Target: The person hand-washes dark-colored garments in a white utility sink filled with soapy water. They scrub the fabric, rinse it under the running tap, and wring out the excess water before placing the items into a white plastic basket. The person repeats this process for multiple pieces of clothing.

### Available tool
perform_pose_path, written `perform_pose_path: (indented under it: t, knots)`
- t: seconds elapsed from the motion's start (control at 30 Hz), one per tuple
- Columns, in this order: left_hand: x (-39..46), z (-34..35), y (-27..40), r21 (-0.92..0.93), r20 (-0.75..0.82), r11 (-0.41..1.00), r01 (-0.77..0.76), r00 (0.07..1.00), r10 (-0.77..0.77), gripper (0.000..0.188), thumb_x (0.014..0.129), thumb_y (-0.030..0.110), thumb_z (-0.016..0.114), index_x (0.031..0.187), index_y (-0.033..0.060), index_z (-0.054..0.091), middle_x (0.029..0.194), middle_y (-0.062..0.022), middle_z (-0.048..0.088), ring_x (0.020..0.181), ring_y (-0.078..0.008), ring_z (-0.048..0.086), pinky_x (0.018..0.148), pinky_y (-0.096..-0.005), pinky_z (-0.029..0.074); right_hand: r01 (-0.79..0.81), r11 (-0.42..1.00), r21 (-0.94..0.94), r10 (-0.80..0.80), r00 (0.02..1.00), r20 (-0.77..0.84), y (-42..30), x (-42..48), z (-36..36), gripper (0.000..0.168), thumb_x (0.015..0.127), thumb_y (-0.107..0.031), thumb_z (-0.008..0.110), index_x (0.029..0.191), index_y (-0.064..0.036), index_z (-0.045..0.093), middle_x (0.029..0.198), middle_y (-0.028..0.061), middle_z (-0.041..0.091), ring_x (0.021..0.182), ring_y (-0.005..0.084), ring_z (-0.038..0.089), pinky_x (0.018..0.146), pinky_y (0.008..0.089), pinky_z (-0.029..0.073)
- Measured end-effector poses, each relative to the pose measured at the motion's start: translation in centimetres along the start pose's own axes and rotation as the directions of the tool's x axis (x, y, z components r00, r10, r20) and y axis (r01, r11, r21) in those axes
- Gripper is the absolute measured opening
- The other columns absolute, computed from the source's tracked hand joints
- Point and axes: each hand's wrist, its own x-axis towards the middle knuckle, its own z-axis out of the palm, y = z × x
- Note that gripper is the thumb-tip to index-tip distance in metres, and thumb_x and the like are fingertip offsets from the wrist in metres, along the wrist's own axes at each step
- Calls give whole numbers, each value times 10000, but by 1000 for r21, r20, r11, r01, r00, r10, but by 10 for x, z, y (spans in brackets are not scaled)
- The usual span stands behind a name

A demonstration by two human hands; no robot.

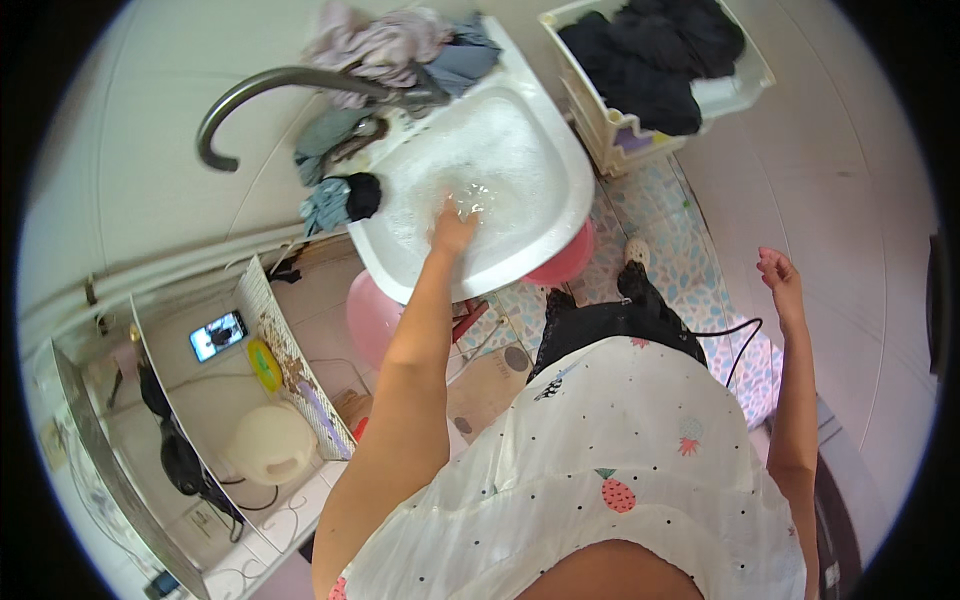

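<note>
My left hand [452, 225] reaches into the white sink [577, 176], its fingers partly under bubbly water; whether they hold anything is hidden. My right hand [780, 270] is raised at the far right, away from the sink, with fingers loosely curled and nothing seen in it. A curved metal faucet [285, 75] points out to the left, away from the basin. On the sink's back ledge lie pale pink fabric [382, 45] and blue-grey cloth [461, 60]. A grey-green cloth [326, 139] and a light blue and black cloth bundle [330, 204] rest at its left edge.
A cream plastic crate [600, 127] piled with black clothes [660, 60] stands right of the sink. Pink basins [564, 259] sit beneath it. At left, a shelf unit [289, 352] holds a lit phone [218, 336], a yellow-green oval item [265, 365] and a cream plastic container [274, 442].
</note>
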Motion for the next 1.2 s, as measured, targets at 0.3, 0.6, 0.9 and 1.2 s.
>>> perform_pose_path:
  t: [0.3, 0.6, 0.9, 1.2]
  knots:
    - [-50, -21, 102, -9, 159, 942, -334, 930, 331, 445, 755, 331, 542, 1130, 93, 516, 1200, -209, 440, 1134, -354, 399, 950, -393, 336, 458, 855, -244, -282, 804, 524, -149, 38, 182, 410, 763, -195, 603, 1132, -42, 514, 1066, 133, 562, 924, 197, 552, 801, 295, 435]
    - [36, -58, 25, 246, 13, 969, 16, 1000, -20, 490, 764, 354, 535, 1218, 190, 447, 1337, -164, 278, 1236, -311, 260, 961, -557, 213, 509, 573, -643, -367, 860, 355, -171, 84, 300, 941, 689, -247, 674, 1327, 26, 37, 1254, 299, 316, 1117, 392, 410, 932, 393, 355]
    - [-6, -16, 58, -74, 274, 949, -307, 908, 316, 464, 748, 338, 547, 1172, 157, 488, 1233, -177, 422, 1161, -348, 364, 926, -538, 279, 439, 591, -677, -266, 898, 350, -175, 80, 308, 1115, 603, -105, 719, 1316, 14, -130, 1304, 303, 194, 1183, 442, 274, 988, 403, 274]
    - [20, -37, -22, 178, 251, 983, 49, 963, -94, 380, 759, 310, 547, 1078, 103, 560, 1215, -197, 427, 1143, -340, 383, 919, -521, 306, 324, 640, -697, -88, 932, 352, -188, 77, 305, 1138, 635, -146, 717, 1318, -82, -191, 1309, 361, 77, 1183, 465, 285, 994, 389, 290]
